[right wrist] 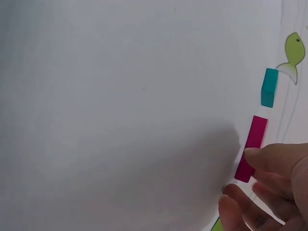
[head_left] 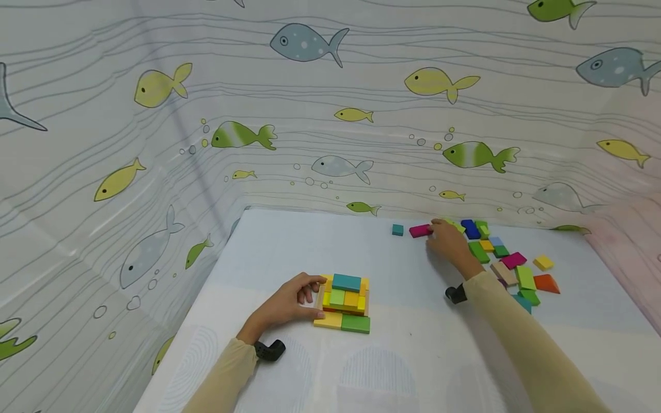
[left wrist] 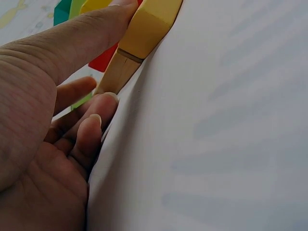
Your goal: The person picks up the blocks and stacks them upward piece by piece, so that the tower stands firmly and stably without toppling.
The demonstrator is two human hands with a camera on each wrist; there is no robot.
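At the left side of a low stack of coloured building blocks (head_left: 352,299), my left hand (head_left: 289,298) holds it between thumb and index finger. The thumb lies against a yellow block (left wrist: 151,21) in the left wrist view; the other fingers curl beside the stack. A teal block (head_left: 346,282) lies on top, and a green block (head_left: 356,324) forms the front right. Farther back, my right hand (head_left: 449,244) pinches a magenta block (right wrist: 255,132), its thumb on the near face. Just left of that stands a small teal block (head_left: 397,230).
Loose blocks lie scattered right of my right hand, among them a dark blue one (head_left: 470,229), an orange-red one (head_left: 546,283) and a beige one (head_left: 504,273). A fish-patterned wall covering (head_left: 310,126) rises behind the white table (head_left: 289,241).
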